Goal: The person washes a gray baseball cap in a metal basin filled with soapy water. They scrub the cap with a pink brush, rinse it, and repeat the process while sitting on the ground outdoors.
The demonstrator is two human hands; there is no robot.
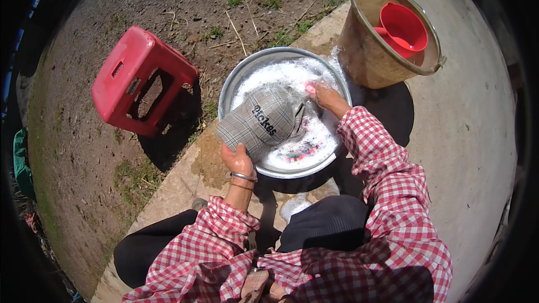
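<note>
A grey plaid cap (264, 113) with dark lettering lies tilted over a round metal basin (303, 172). My left hand (238, 160) is closed on the cap's brim at the basin's near left rim. At the far right side of the basin, my right hand (330, 99) is closed round a small pink thing (310, 88) beside the cap's crown. Fingers and foam cover most of that pink thing, so its kind is unclear. White suds (281, 73) fill the basin, and a red and green pattern shows through the foam near the front.
A worn bucket (365, 50) with a red plastic scoop (403, 27) inside stands just beyond the basin, to the right. On the dirt at left is a red plastic stool (132, 73). Wet concrete (210, 160) lies under the basin; foam has spilled near my knees.
</note>
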